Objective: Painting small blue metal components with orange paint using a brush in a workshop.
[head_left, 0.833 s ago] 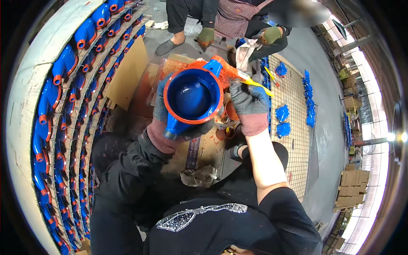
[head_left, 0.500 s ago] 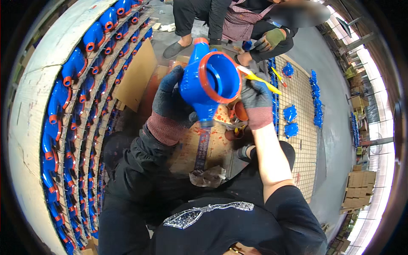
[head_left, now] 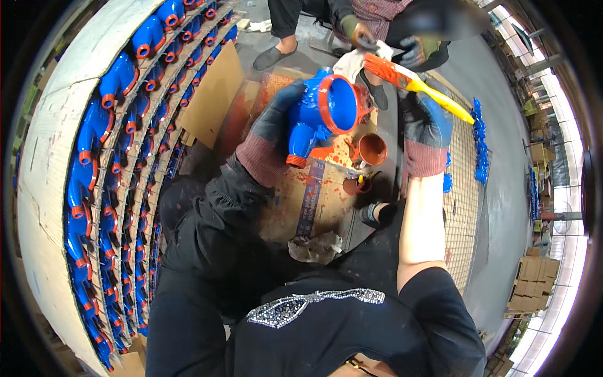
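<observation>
My left hand point(head_left: 276, 119), in a dark glove with a reddish cuff, is closed around a blue water meter body point(head_left: 306, 107). Its round opening faces right and has a red rim; a red threaded end points down toward me. In my right hand point(head_left: 428, 129), gloved the same way, is a paintbrush point(head_left: 440, 100) with a yellow handle and red-coated bristles. The bristles point left, up and to the right of the meter body, apart from it. Some of my right fingers are hidden behind the glove's back.
Below the hands, a red-stained paint cup point(head_left: 373, 151) and a smaller pot point(head_left: 359, 183) stand on paint-spotted cardboard point(head_left: 282, 213). Stacked shelves of blue meter bodies point(head_left: 119, 78) rise at left. A wire mesh point(head_left: 461, 239) lies at right. A co-worker's gloved hand point(head_left: 363, 36) is opposite.
My right hand has moved right, carrying the brush away from the meter body's rim. The meter body has turned in my left hand, bringing a red threaded end downward.
</observation>
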Demonstrator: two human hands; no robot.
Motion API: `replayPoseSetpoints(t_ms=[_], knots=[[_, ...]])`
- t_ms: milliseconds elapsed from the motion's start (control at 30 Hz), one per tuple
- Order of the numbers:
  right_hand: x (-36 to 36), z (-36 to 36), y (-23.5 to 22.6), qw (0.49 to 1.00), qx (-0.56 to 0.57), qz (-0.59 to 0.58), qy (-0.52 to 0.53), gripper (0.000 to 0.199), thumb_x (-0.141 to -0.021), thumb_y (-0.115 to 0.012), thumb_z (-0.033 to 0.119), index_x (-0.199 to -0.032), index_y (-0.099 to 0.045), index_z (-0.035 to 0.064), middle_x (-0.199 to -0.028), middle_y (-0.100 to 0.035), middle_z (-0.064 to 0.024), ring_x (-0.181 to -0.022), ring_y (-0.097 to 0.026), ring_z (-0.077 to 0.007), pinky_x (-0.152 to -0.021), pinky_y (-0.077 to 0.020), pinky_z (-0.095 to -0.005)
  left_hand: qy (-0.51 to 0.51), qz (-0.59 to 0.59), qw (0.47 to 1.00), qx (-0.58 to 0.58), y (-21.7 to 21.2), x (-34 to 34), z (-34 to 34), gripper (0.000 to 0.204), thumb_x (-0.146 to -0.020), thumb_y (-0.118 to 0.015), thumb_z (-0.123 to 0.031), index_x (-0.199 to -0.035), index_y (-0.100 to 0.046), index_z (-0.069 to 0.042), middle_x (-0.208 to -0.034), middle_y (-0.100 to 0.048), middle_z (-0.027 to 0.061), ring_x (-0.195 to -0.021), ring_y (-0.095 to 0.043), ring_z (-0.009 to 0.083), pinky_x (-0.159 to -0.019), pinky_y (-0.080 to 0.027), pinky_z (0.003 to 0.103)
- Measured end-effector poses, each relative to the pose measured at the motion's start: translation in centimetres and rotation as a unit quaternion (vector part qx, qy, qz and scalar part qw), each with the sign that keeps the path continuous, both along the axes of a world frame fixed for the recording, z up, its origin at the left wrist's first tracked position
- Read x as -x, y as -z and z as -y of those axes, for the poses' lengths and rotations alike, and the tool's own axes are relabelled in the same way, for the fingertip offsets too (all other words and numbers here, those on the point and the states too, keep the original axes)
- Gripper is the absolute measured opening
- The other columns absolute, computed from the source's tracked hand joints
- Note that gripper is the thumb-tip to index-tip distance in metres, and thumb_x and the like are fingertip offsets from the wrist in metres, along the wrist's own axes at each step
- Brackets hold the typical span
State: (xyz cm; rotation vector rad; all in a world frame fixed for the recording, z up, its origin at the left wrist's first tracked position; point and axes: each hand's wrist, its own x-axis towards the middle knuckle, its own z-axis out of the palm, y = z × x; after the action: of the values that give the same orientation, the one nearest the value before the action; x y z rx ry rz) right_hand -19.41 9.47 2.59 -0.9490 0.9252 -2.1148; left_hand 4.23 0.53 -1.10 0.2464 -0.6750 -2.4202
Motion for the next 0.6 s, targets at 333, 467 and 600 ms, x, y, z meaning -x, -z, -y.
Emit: replayPoseSetpoints(t_ms=[333, 467, 600], knots=[[-2.2, 0.0, 0.1, 0.918, -0.195, -0.344, 0.018, 0.022, -0.082, -0.07, -0.001, -0.104, -0.068, -0.002, -0.097, -0.07, -0.0082, -0.089, -0.066, -0.0134, -0.08, -0.0529, -0.025, -0.16, 0.473, 0.529, 0.686, 2.0, 1.3, -1.1, 0.076, -0.064, -0.083, -0.026, -0.13, -0.05, -0.006, -0.116, -0.055, 0.0166, -0.108, -0.057, 0.0367, -0.093, -0.05, 0.043], [-2.8, -0.4, 0.0, 0.889, -0.188, -0.417, 0.024, 0.021, -0.084, -0.07, -0.001, -0.105, -0.068, -0.0013, -0.093, -0.07, -0.0071, -0.084, -0.066, -0.0119, -0.077, -0.0537, -0.0248, -0.134, 0.492, 0.523, 0.683, 2.0, 1.4, -0.9, 0.076, -0.065, -0.083, -0.027, -0.13, -0.05, -0.006, -0.117, -0.055, 0.0172, -0.109, -0.058, 0.0361, -0.093, -0.05, 0.042], [-2.9, -1.1, -0.7, 0.906, -0.185, -0.379, 0.044, 0.02, -0.084, -0.071, 0.001, -0.104, -0.068, -0.0006, -0.093, -0.07, -0.0073, -0.082, -0.066, -0.0115, -0.075, -0.0543, -0.025, -0.189, 0.434, 0.601, 0.644, 1.9, 1.3, -0.3, 0.072, -0.064, -0.081, -0.028, -0.125, -0.053, -0.004, -0.11, -0.058, 0.0207, -0.099, -0.062, 0.037, -0.085, -0.053, 0.044]])
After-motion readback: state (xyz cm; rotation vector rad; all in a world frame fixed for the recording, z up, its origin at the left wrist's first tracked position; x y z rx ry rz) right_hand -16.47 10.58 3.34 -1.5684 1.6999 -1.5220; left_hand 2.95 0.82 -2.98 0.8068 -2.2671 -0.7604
